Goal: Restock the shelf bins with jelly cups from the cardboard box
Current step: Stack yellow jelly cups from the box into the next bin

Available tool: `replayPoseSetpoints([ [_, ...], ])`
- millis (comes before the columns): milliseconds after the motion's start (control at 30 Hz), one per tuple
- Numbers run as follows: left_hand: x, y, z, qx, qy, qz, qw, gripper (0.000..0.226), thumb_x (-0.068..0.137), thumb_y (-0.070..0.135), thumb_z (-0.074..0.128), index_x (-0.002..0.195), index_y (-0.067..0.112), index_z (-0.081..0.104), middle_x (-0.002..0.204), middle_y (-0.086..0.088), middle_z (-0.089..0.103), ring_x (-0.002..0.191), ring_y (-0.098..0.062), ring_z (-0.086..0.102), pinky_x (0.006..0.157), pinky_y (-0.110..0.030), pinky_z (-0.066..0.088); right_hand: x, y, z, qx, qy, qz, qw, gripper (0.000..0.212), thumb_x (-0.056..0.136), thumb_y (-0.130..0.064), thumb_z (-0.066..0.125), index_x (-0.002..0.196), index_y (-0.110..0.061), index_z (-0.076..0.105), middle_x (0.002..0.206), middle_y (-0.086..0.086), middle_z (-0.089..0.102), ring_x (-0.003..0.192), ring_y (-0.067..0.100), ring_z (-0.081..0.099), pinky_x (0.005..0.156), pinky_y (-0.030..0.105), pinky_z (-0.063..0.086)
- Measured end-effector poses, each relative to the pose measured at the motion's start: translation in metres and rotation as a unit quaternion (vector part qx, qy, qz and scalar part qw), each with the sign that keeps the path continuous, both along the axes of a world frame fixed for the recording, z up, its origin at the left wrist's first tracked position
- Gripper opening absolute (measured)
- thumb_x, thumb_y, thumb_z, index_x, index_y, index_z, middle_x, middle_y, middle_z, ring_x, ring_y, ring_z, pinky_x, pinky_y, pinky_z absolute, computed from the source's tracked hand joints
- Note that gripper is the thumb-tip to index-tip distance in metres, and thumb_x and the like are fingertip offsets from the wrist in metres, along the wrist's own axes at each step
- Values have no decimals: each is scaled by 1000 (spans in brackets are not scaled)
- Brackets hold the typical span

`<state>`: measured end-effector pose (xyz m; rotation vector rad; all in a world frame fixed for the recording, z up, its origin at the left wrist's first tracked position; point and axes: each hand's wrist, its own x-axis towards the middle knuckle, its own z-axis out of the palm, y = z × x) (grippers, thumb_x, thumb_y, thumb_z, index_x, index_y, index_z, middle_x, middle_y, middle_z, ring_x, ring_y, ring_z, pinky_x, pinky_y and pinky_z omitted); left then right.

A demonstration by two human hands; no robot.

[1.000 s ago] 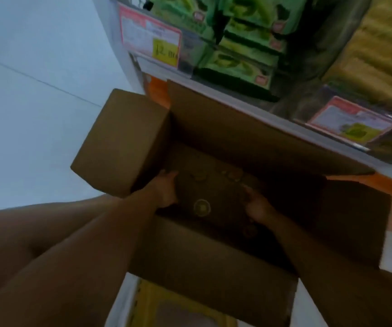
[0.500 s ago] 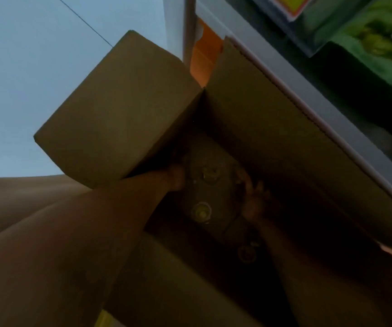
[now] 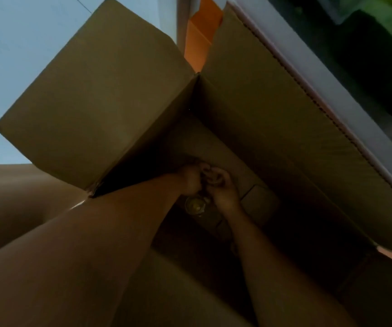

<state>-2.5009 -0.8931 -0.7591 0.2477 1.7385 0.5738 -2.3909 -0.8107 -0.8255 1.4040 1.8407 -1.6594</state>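
left hand (image 3: pixel 190 180), right hand (image 3: pixel 223 191) — fingers (image 3: pixel 215 175) curled, touching (hold unclear) | round jelly cup (image 3: pixel 195 205) below | corrugated box (image 3: pixel 272 128)

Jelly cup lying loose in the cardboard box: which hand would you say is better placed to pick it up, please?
Probably the left. The jelly cup lies just beneath the left hand, nearer than the right hand. Both show curled fingers; whether either is free is too dark to tell.
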Motion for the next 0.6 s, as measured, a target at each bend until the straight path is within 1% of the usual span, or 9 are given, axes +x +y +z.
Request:
replayPoseSetpoints([
  [33,2,0,2,-2,-19,17,1000,47,96,-1,51,141,3,41,145,-19,44,134,-31,43,99,-29,38,1,1,16,-21,-1,-4,1000,48,77,14,60,97,-30,54,108,12,62,91,19,62,79,30,53],
  [100,3,-4,2,24,-43,40,998,44,92,3,60,134,9,50,136,-16,54,121,-30,54,89,-31,45,8,5,42,-47,12,6,999,44,83,15,57,100,-25,54,99,4,63,81,9,59,67,17,49],
  [167,6,-7,18,42,-89,93,991,39,90,8,64,125,20,53,124,-10,60,102,-23,60,80,-32,47,16,7,69,-63,32,-12,997,35,86,8,60,107,-20,55,97,-1,63,81,7,59,65,14,48],
  [233,9,-8,36,57,-156,170,971,32,91,16,63,119,29,53,115,-1,60,99,-19,60,84,-39,50,23,10,99,-76,57,-40,995,31,89,-4,63,113,-22,56,105,-2,64,89,9,62,68,16,51],
  [300,14,-9,61,72,-203,216,952,27,92,26,60,117,35,54,118,-1,59,109,-24,59,88,-48,50,29,11,128,-71,73,-55,993,29,92,-17,63,117,-30,57,112,-6,64,97,10,63,69,20,52],
  [400,25,-11,103,105,-242,243,934,29,93,36,59,121,36,51,121,-3,57,107,-25,60,76,-42,56,37,8,168,-71,119,-85,987,28,92,-23,63,117,-34,58,115,-4,64,102,16,64,77,29,57],
  [500,40,-10,140,130,-208,199,949,39,92,37,62,129,29,51,119,0,59,99,-17,63,62,-29,59,49,8,208,-49,154,-84,983,25,92,-24,63,115,-35,61,115,-3,65,103,18,66,85,39,58],
  [567,46,-7,162,149,-150,157,965,36,90,38,65,123,27,57,117,-1,59,100,-16,61,59,-25,57,57,8,231,-30,171,-77,982,23,93,-25,62,113,-37,62,113,-4,65,101,16,66,83,36,58],
  [600,46,-6,168,155,-121,137,971,34,90,39,65,121,27,59,117,-1,59,101,-16,60,62,-26,57,59,10,239,-23,174,-70,982,23,93,-25,62,112,-38,62,113,-5,65,101,14,65,83,34,58],
])
